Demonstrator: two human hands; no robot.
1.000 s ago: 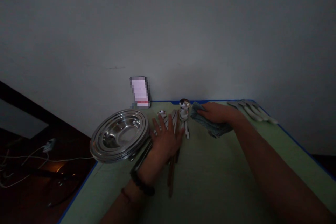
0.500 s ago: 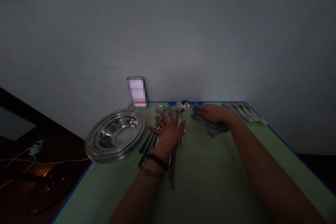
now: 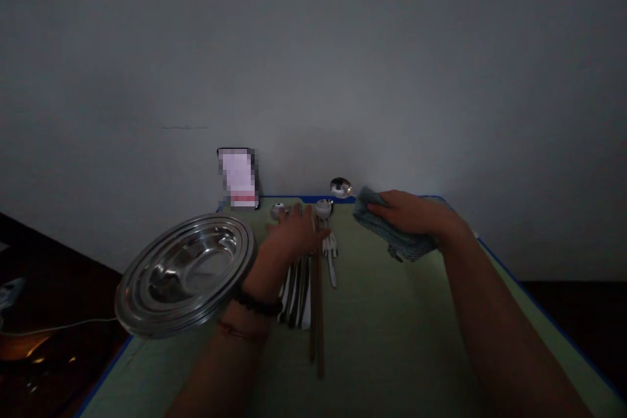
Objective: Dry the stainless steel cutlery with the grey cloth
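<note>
My left hand (image 3: 290,235) rests over the upper part of a row of knives (image 3: 296,300), fingers apart, hiding much of them. A spoon bowl (image 3: 279,211) shows just past its fingertips. Beside it, on the right, lie a pair of wooden chopsticks (image 3: 317,313), another spoon (image 3: 324,208) and a small fork (image 3: 330,247). My right hand (image 3: 409,209) is closed round a folded grey-blue cloth (image 3: 392,232). From the cloth's left end a shiny spoon (image 3: 341,187) sticks out, raised near the table's back edge; its handle is hidden.
Stacked steel plates (image 3: 132,304) sit at the table's left side. Behind them a phone (image 3: 239,176) leans on the wall (image 3: 392,78). The green table (image 3: 392,353) has a blue edge, and a white cable (image 3: 73,324) runs at the left.
My left hand has slid left across the cutlery, and the knives now lie more evenly side by side. The spoon in the cloth has risen apart from the spoon below. The view has shifted slightly.
</note>
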